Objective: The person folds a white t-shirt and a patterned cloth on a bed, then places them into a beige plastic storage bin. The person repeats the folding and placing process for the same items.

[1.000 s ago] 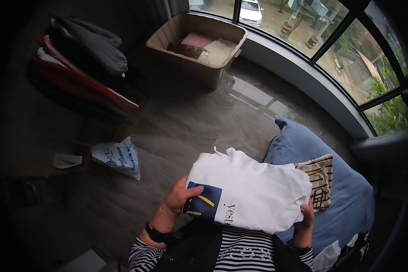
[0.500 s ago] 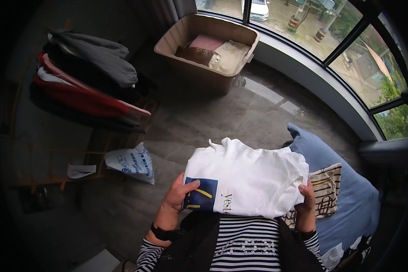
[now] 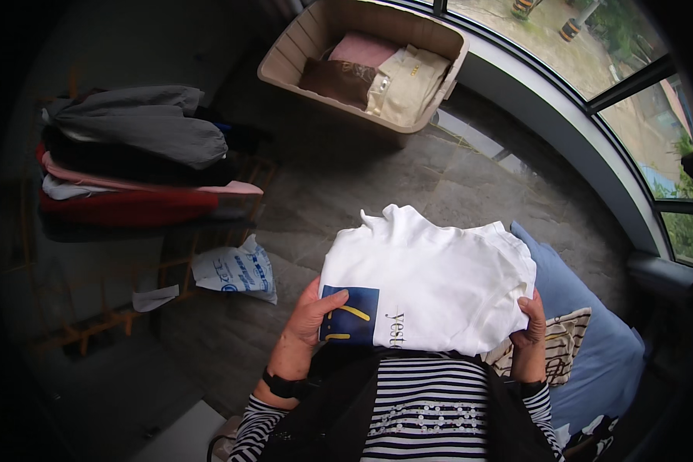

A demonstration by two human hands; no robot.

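Observation:
A folded white shirt [image 3: 439, 285] with a dark blue printed patch is held up in front of my body. My left hand [image 3: 313, 309] grips its left end, the thumb lying on the blue patch. At the opposite end, my right hand [image 3: 530, 317] is closed on the edge, its thumb on top and the fingers mostly hidden. Beyond the shirt stands a brown plastic bin [image 3: 327, 91] holding folded clothes, among them a cream garment [image 3: 416, 83], a pink one [image 3: 366, 48] and a dark brown one [image 3: 337, 83].
To the left, a wooden rack [image 3: 92, 336] carries a grey garment [image 3: 150, 127] and a red one [image 3: 131, 208]. A white and blue plastic bag [image 3: 235, 269] lies near it. At right, a striped beige cloth [image 3: 566, 346] rests on a blue-covered surface [image 3: 604, 339]. Windows [image 3: 547, 35] line the far right.
The view has tilted, so the bin and the window sit higher. The shirt appears slightly higher and farther right, both hands keeping the same hold on it.

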